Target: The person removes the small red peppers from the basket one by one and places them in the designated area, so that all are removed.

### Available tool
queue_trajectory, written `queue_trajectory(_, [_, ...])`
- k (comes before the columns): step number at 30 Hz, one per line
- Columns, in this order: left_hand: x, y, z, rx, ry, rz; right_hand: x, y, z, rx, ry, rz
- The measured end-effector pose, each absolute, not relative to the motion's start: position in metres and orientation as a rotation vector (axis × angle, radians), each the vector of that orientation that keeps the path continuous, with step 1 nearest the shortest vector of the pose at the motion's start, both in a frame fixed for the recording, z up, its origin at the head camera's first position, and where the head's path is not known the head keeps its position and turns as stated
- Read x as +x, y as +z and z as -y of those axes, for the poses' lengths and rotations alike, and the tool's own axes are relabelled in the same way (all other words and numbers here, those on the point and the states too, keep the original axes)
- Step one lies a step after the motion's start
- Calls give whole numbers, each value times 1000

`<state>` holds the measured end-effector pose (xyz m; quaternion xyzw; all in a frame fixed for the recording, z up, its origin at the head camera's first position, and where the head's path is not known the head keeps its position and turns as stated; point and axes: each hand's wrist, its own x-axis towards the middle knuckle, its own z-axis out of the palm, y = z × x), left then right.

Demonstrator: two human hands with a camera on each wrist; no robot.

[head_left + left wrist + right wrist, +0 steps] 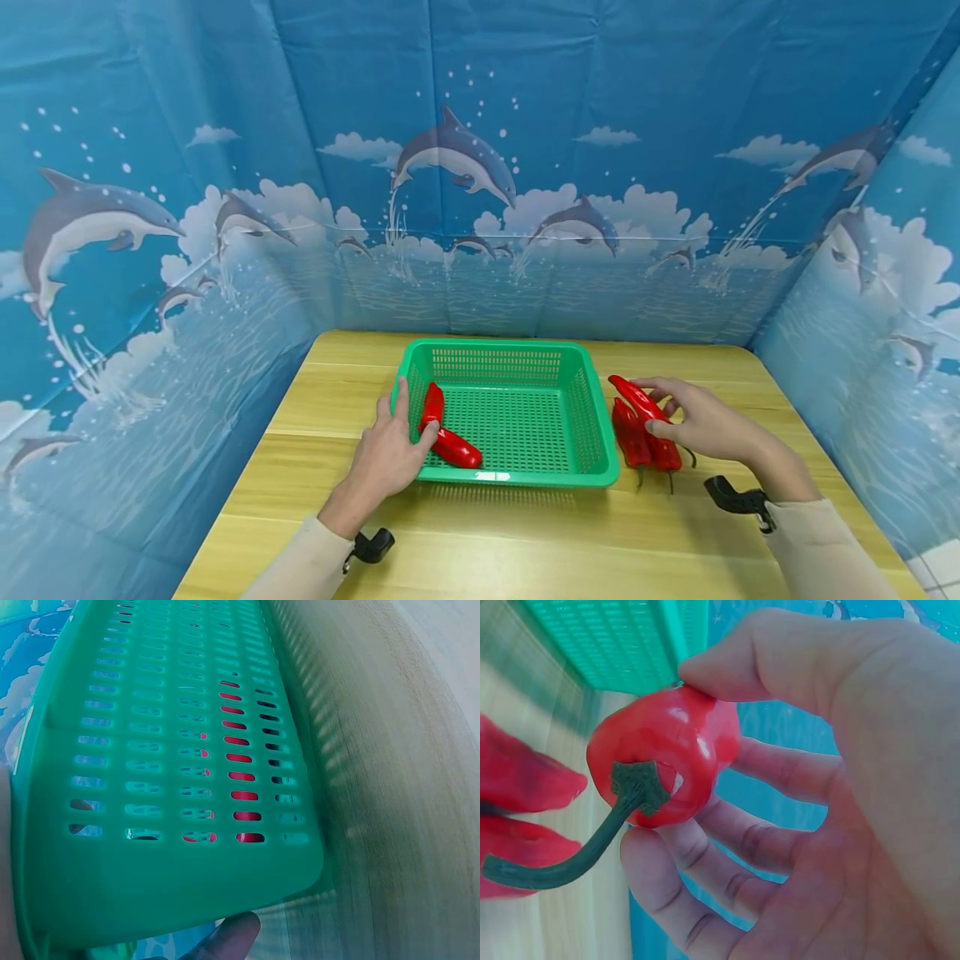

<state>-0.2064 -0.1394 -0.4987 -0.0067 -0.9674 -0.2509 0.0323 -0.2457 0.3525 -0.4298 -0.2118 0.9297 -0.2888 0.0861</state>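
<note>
My left hand [390, 450] holds the left side of a green plastic basket [517, 479], the thumb over the rim and the other fingers outside. Inside the basket, at its left, lie two red peppers, one [432, 406] near the side wall and one [457, 448] nearer the front. To the right of the basket, my right hand [705, 421] grips another red pepper [637, 396] between thumb and fingers. Its curved green stem [607, 840] points away from the palm in the right wrist view. Beneath that pepper, two more red peppers [630, 437] lie side by side on the table.
The light wooden table [525, 550] carries the basket and loose peppers. A blue dolphin-print curtain [487, 283] stands behind the table and along both sides. Each wrist wears a black camera mount, such as the right one [735, 498].
</note>
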Motion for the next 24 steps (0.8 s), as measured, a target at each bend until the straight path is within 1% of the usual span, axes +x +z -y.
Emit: queue_trajectory(24, [-206, -501, 141, -33, -807, 2959, -245, -449, -382, -500, -910, -2752])
